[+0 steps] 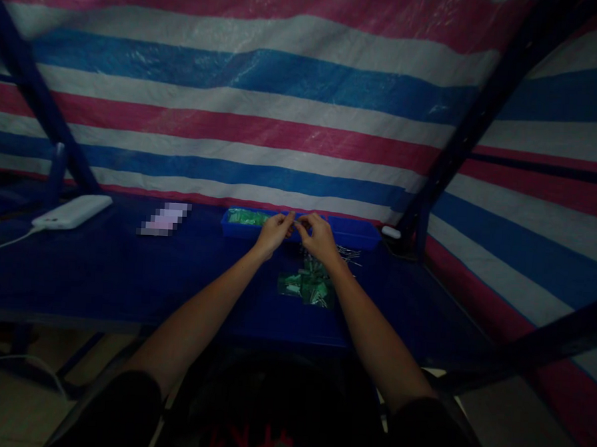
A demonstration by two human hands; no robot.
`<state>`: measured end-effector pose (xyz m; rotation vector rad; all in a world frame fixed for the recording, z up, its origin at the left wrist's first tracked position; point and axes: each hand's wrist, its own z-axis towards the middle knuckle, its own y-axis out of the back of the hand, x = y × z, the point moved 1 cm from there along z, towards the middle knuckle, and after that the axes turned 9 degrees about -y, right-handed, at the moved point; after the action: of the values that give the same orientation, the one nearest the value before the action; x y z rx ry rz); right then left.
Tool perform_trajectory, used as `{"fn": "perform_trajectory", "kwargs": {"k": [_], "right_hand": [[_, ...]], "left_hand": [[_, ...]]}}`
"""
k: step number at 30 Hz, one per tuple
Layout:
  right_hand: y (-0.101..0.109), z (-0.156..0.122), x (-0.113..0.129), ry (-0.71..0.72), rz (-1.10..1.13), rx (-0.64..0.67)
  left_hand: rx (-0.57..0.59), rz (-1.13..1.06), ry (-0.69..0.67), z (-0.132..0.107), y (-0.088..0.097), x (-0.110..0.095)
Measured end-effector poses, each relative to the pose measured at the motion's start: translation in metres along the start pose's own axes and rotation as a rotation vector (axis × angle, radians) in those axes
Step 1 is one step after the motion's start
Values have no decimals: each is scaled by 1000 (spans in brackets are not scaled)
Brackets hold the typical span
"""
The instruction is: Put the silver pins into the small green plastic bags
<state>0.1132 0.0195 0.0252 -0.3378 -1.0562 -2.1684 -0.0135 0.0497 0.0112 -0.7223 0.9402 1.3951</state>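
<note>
My left hand and my right hand come together in front of the blue trays, fingertips pinched close to each other. Whatever lies between the fingers is too small and dark to make out. Green packets fill part of the left blue tray. Below my right hand, a pile of small green packets rests on the blue table. Several thin metal pieces lie loose beside my right wrist, partly hidden by it.
A blue tray stands at the right, next to a small white case. A blurred pale item and a white device with a cable lie on the left of the blue table. Dark posts and striped sheeting enclose the table.
</note>
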Motion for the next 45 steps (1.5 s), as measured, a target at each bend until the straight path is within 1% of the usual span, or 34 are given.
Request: {"fn": "perform_trajectory", "kwargs": {"k": [3,8,11,13,17,22,25,28,31,34,38,41,45], "right_hand": [[-1,-4,-5,-59,-9,-22],[-3,-5,-15,-195,-40,-80],[-2,-4,-16,-263,-1,-102],[-2,-5,-14,-303,27,-88],[-4,-8,-13,-329,88,-27],[-7,-11,-12,-244,150,23],[-6,-11,-10,-213,144,46],[-4,-10,-8,-242,139,26],[-4,-8,-9,-291,160,2],[-4,-7,-11,-323,193,-15],[-5,-8,-13,-331,190,1],[-5,-9,-12,-304,205,-13],[-4,-10,-9,-248,223,-25]], "left_hand": [[62,123,-91,-1,-1,0],[153,180,-237,-1,-4,1],[183,218,-289,-1,-4,0],[180,247,-303,-2,-4,-1],[148,282,-271,-1,-2,0],[91,332,-213,2,2,3],[94,323,-186,2,2,4],[119,272,-167,2,1,5],[147,198,-213,0,-1,4],[167,173,-263,-2,-2,2],[177,135,-285,-2,-2,0],[163,111,-255,-1,-1,1],[129,77,-163,1,0,3]]}}
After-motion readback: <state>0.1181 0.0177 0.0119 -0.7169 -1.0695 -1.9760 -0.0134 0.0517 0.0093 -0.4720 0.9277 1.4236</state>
